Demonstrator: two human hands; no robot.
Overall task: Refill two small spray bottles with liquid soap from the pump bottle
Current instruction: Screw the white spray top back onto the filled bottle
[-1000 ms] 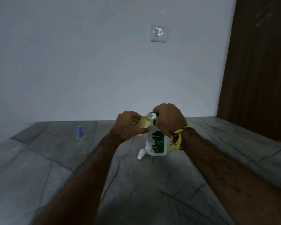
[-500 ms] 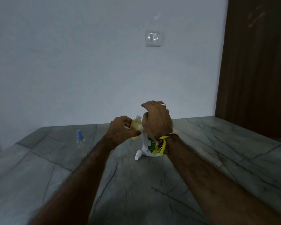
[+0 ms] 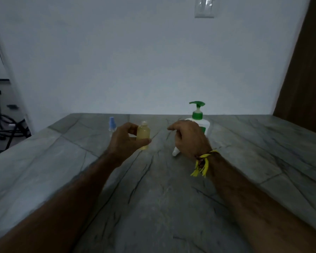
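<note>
Your left hand (image 3: 125,140) grips a small uncapped spray bottle (image 3: 143,136), thumb below and fingers behind it, holding it upright above the counter (image 3: 153,198). The bottle is filled almost to its neck with pale yellow liquid, and its threaded mouth is bare.

Your right hand (image 3: 189,138) is held loosely curled, knuckles up and forefinger pointing toward the left hand, with nothing visibly in it. A yellow thread band (image 3: 202,162) hangs from that wrist. Just under the heel of this hand a small white spray cap (image 3: 175,152) lies on its side on the counter; whether the hand touches it cannot be told.

The pump bottle (image 3: 199,121) stands upright behind your right hand, near the back edge of the counter, its green pump head turned to the left. Your hand covers most of its white body and label.

The second spray bottle (image 3: 112,125), clear with a blue cap on, stands upright behind your left hand, partly hidden by your fingers.

The counter is grey stone with dark veins. Behind it is a plain white wall with a light switch (image 3: 204,6) high up; a dark wooden door (image 3: 306,70) is at the right, and some black cables (image 3: 5,125) lie in the room beyond the counter's left end.
</note>
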